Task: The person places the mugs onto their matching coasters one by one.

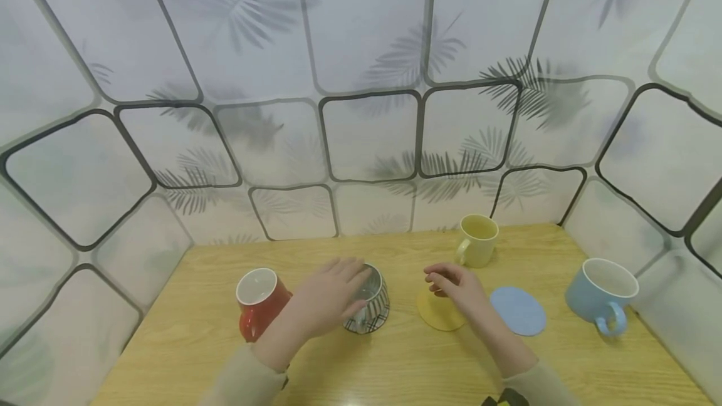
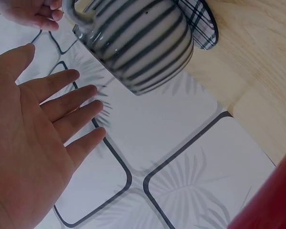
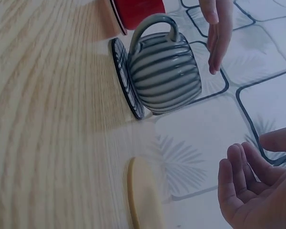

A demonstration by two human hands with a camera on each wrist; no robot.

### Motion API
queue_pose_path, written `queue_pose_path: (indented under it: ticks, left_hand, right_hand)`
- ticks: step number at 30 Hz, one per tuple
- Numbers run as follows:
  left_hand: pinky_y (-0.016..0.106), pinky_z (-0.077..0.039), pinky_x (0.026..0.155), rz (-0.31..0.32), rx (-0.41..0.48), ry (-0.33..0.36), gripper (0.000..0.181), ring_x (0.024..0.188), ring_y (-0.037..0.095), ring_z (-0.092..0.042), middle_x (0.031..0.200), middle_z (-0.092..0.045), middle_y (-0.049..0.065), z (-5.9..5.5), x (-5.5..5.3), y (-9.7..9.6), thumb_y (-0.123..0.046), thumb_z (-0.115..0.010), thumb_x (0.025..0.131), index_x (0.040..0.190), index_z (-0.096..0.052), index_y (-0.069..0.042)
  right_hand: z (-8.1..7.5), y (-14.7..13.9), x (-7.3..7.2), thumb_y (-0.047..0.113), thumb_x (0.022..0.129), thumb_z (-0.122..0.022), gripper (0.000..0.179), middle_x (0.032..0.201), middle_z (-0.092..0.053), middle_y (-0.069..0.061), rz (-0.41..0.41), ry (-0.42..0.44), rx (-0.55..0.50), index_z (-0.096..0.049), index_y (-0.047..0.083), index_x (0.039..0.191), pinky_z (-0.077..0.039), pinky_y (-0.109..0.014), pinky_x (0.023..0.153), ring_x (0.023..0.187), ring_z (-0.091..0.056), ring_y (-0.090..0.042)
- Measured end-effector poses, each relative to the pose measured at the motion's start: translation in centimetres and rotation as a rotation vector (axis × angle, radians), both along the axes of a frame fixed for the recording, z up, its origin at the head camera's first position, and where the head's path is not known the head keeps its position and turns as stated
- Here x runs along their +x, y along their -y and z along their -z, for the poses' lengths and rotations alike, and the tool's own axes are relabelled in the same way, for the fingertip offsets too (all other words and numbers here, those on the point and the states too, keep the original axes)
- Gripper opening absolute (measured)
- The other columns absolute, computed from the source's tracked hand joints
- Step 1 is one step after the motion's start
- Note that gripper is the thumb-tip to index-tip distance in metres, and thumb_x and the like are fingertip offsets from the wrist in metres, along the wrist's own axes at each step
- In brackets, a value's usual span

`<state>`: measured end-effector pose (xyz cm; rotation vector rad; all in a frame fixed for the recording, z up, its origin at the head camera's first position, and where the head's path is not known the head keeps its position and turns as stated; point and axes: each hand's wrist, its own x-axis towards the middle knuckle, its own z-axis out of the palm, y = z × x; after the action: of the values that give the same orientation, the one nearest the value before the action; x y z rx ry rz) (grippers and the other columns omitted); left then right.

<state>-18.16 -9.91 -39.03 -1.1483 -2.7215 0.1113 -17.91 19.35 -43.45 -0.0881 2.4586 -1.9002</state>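
A grey striped mug (image 1: 369, 296) stands on a checked coaster (image 1: 372, 326) near the middle of the table. Beside it, slightly above and to the left, hovers my left hand (image 1: 324, 296), fingers extended and apart from the mug in the left wrist view. My right hand (image 1: 457, 287) hangs above a yellow round coaster (image 1: 437, 312), its fingers loosely bent around nothing. In the right wrist view the striped mug (image 3: 166, 71) sits upright on its coaster (image 3: 125, 81), with its handle showing.
A red mug (image 1: 273, 306) stands to the left, partly behind my left hand. At the back right is a yellow mug (image 1: 479, 244). A blue coaster (image 1: 519, 311) lies right of my right forearm, and a blue mug (image 1: 598, 293) stands near the right edge. Patterned walls (image 1: 372, 143) enclose the table.
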Motion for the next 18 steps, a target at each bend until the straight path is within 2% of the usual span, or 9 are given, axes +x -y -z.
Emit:
queue_pose_path:
  ticks: [13, 18]
  left_hand:
    - [0.048, -0.040, 0.128, 0.047, -0.031, -0.020, 0.054, 0.150, 0.030, -0.051, 0.157, -0.057, 0.010, 0.2, 0.3, -1.4, -0.045, -0.055, 0.109, 0.151, -0.057, -0.012]
    - [0.044, -0.035, 0.131, 0.049, -0.065, -0.033, 0.057, 0.152, 0.028, -0.049, 0.158, -0.057, 0.008, 0.6, 0.3, -2.0, -0.049, -0.050, 0.110, 0.153, -0.056, -0.013]
  right_hand:
    - [-0.2, -1.6, -0.5, 0.013, 0.108, -0.062, 0.035, 0.113, -0.076, -0.014, 0.052, 0.006, 0.007, -0.064, -0.012, 0.132, -0.061, -0.018, 0.082, 0.086, -0.067, -0.002]
    - [-0.2, -2.1, -0.6, 0.014, 0.108, -0.060, 0.035, 0.112, -0.076, -0.013, 0.066, 0.003, 0.010, -0.064, -0.012, 0.132, -0.060, -0.018, 0.082, 0.086, -0.067, -0.001]
